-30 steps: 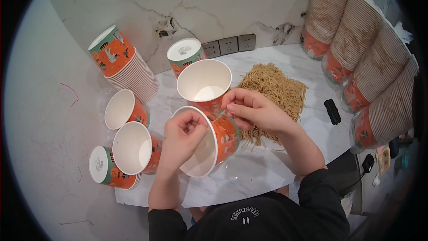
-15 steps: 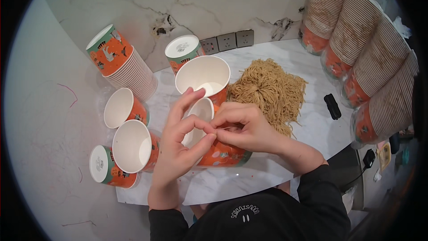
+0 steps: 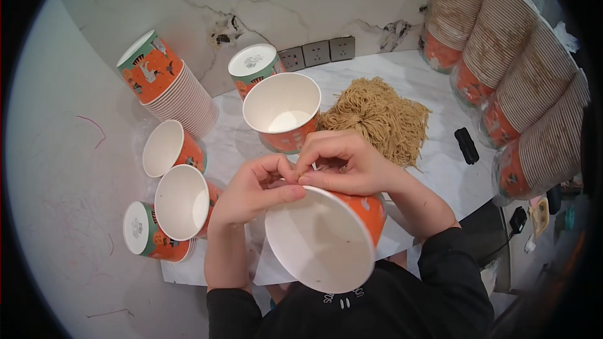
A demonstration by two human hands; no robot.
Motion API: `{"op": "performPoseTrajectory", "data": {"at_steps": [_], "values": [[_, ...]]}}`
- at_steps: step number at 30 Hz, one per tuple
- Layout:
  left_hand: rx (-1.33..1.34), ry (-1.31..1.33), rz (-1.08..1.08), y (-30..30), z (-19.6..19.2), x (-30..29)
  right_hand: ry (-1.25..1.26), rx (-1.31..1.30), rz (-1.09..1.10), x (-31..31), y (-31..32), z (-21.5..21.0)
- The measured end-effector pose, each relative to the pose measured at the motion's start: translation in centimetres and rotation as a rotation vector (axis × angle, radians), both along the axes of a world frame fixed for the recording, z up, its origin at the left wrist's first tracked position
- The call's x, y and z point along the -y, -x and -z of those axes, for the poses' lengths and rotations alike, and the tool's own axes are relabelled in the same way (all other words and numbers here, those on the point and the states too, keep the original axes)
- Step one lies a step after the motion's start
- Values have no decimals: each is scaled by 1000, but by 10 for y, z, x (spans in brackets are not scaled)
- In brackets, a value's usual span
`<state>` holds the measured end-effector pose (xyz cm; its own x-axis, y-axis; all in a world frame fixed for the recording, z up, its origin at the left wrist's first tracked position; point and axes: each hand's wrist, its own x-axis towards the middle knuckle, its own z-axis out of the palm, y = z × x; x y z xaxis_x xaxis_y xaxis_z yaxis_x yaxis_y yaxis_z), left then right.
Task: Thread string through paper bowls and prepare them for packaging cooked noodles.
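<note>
A large white-lined orange paper tub [image 3: 320, 242] is tilted, its mouth facing me, in front of my chest. My left hand [image 3: 254, 191] is closed at the far rim, its thumb lying over the edge and its fingers curled behind. Pressed against it, my right hand [image 3: 348, 163] pinches thumb to forefinger just above the same rim; what lies in that pinch is too small to make out. A few tiny specks show on the tub's inner wall. Beyond my hands stands another open tub [image 3: 282, 103], beside a heap of tan noodle-like strands [image 3: 380, 119].
To the left are two open tubs [image 3: 182, 201] [image 3: 164, 149], an overturned tub [image 3: 141, 229] and a leaning stack [image 3: 169, 88]. Another overturned tub [image 3: 254, 63] is by wall sockets [image 3: 316, 53]. Wrapped tub stacks [image 3: 521, 75] line the right, near a black object [image 3: 467, 145].
The nearer tub has come up and tipped toward me, its mouth now below my hands. My left fingers, spread before, have curled in at its rim. My right hand stays pinched.
</note>
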<state>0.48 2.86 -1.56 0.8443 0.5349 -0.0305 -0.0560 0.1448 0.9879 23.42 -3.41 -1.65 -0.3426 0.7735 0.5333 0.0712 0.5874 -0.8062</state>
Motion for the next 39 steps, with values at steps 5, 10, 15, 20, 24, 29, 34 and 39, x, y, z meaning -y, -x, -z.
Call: {"op": "performPoseTrajectory", "data": {"at_steps": [5,10,15,20,24,29,34,39], "values": [[99,343,60,-7,20,-4,84,50,-33,-2,0,1],[121,555,40,-3,32,1,229,109,-44,-3,3,2],[135,590,-27,4,36,7,159,336,-47,0,-30,-14],[158,599,-26,0,32,14,-134,521,120,14,-24,-14],[83,610,-29,-5,30,14,-295,485,207,11,-16,-14],[101,640,8,-5,32,18,-326,357,137,-1,-6,-3],[111,646,13,-4,34,19,-126,291,9,-7,-13,-2],[87,590,-23,-4,33,18,-57,283,0,-8,-14,-1]]}}
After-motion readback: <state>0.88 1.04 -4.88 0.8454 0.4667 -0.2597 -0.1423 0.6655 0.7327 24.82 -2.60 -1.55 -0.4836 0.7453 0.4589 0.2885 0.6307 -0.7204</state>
